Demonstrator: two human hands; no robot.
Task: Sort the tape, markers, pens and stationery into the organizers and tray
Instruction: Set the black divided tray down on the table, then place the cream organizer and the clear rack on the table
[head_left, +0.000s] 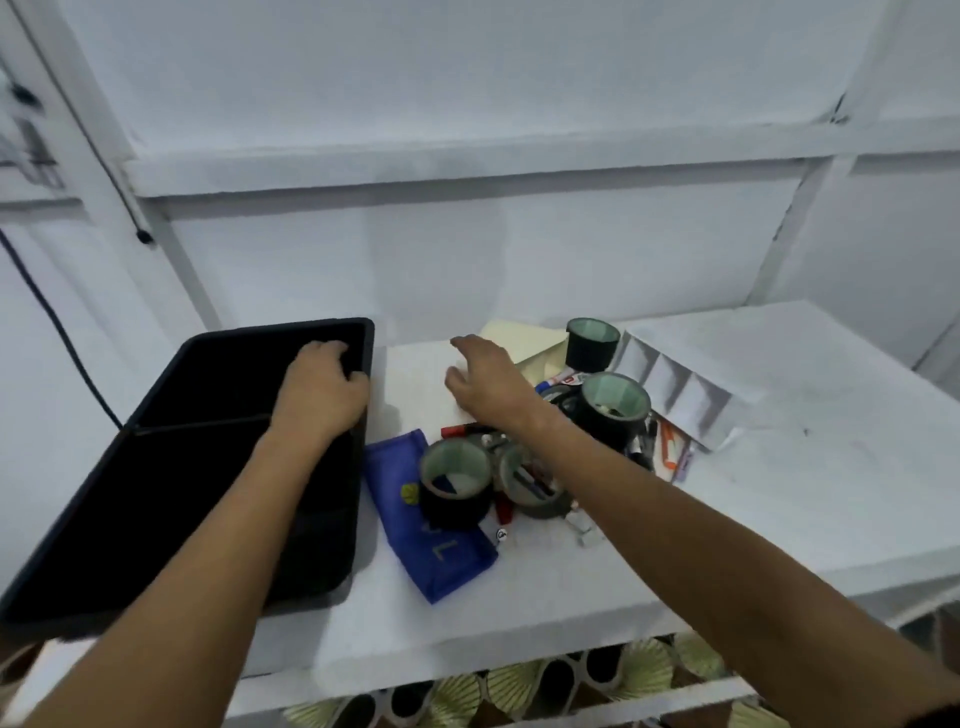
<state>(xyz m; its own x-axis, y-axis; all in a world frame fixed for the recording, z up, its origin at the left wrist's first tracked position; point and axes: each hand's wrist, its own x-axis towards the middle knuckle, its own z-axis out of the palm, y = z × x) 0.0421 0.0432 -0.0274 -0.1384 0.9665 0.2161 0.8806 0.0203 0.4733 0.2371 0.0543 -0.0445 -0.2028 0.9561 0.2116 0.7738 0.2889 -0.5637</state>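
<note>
Nearest me on the white shelf (571, 587) lies a blue pouch (431, 525), and just behind it a jumble of tape rolls (457, 480), markers and pens (470, 430), all unsorted. The black tray (171, 499) sits at the left; the left hand (322, 387) curls its fingers over the tray's far right rim, gripping it. The right hand (488, 382) hovers loosely spread over the shelf beyond the pile, holding nothing. Farther back stands a white divided organizer (675, 384). This looks like setting up; next, I'd guess, comes picking a first roll.
</note>
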